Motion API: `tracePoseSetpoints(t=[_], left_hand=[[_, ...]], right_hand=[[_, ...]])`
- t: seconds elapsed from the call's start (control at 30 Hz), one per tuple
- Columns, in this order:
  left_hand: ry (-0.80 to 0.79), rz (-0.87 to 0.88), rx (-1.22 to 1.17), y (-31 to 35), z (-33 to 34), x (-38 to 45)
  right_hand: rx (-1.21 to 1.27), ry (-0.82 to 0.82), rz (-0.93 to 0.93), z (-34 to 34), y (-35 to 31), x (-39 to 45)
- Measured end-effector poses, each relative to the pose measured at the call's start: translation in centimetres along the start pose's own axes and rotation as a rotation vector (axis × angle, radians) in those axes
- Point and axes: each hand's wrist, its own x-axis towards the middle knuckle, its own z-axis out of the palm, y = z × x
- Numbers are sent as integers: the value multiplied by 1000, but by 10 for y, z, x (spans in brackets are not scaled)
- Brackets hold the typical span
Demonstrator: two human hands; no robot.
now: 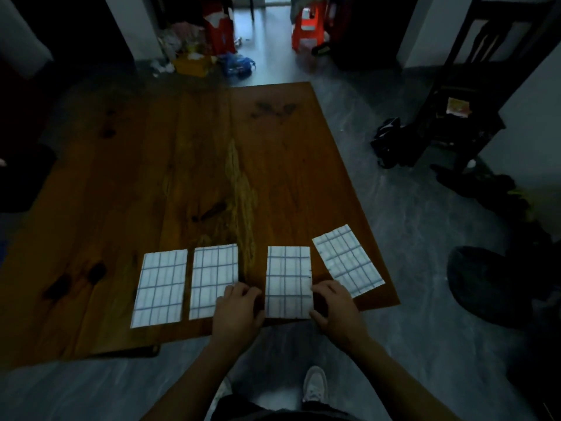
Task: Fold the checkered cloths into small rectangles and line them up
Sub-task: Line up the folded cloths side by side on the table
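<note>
Several folded white checkered cloths lie in a row near the front edge of the wooden table (182, 165). The two left cloths (161, 287) (209, 275) lie straight and close together. A third cloth (288, 278) lies straight further right, and the rightmost cloth (346, 259) is turned at an angle near the table's right edge. My left hand (239, 305) rests at the third cloth's left side, over the second cloth's lower right corner. My right hand (334, 305) rests at its right side. Both hands have loosely curled fingers touching that cloth's edges, and neither lifts it.
The table's right edge (361, 202) and front edge run close to the cloths. A dark chair (467, 95) and bags (388, 141) stand on the floor at the right. Clutter and red stools (306, 28) lie beyond the table. My shoe (315, 387) shows below.
</note>
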Motion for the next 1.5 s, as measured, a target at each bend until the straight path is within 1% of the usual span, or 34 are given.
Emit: tracePoseSetpoints(t=[0.1,0.27,0.43,0.53,0.63,0.73,0.87,1.2,1.5], left_hand=[[-10,-31,31,16,0,-4],[-59,-62,76,28,1,-3],[-110,-45,78,31,2,7],[-130,-11,114,29,4,13],[-151,31,149,27,9,16],[-164,26,144,28,14,17],[-150,0,138,29,17,16],[-124,6,161,21,20,10],[-115,-15,155,11,15,15]], right_hand=[[-10,15,-102,0,6,-2],[-23,-26,-96,1,8,0],[-40,-2,-113,5,8,6],[-131,8,-95,8,5,9],[-221,-39,-92,7,1,12],[-260,-47,-111,7,2,14],[-267,-30,-121,12,3,15],[-302,-96,-189,14,-4,32],[-313,-82,-183,20,-14,45]])
